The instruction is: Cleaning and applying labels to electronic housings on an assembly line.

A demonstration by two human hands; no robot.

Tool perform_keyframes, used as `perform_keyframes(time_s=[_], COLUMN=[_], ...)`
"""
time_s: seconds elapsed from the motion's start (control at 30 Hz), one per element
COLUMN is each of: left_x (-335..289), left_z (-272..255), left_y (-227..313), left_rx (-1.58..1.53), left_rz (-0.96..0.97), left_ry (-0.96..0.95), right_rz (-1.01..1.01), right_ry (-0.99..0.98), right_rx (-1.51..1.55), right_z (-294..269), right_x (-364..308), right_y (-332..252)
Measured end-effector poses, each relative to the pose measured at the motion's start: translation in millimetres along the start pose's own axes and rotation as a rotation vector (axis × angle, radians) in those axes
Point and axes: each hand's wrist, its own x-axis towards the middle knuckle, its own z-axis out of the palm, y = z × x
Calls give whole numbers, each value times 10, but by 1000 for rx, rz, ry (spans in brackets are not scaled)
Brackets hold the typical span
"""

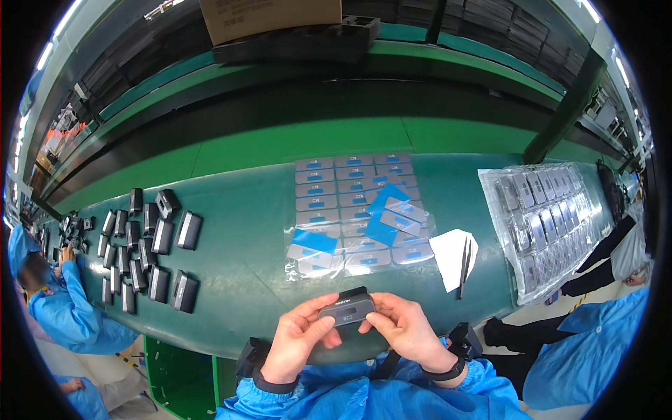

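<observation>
Close to the table's near edge, a small dark grey electronic device [348, 312] with rounded ends is held level between my two hands. My left hand [302, 336] pinches its left end, thumb on the front face. At the other end my right hand [408, 327] grips it with thumb and fingers. Beyond the hands lies a clear plastic sheet with rows of grey rounded adhesive panels [315, 204]. Loose pieces of blue-backed film [381, 225] rest on top of it. Right of that, dark tweezers [464, 268] lie on a white paper [445, 252].
Several black devices [162, 236] stand in loose rows on the green table [231, 280] at left. Bubble wrap [533, 255] with rows of grey pieces lies at right. Co-workers in blue are at left [80, 318] and right [595, 350]. A green post [567, 112] rises behind.
</observation>
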Motion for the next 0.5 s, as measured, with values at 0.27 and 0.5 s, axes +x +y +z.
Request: perform_keyframes(time_s=[0.27,0.5], left_x=[-46,-87], left_z=[-19,33], left_y=[70,45], left_rx=[81,44], left_rz=[-17,-23], left_ry=[-187,-143], right_rz=[-57,-3], right_ry=[61,93], right_rx=[121,227], right_z=[-39,-29], right_x=[-11,-14], right_y=[75,26])
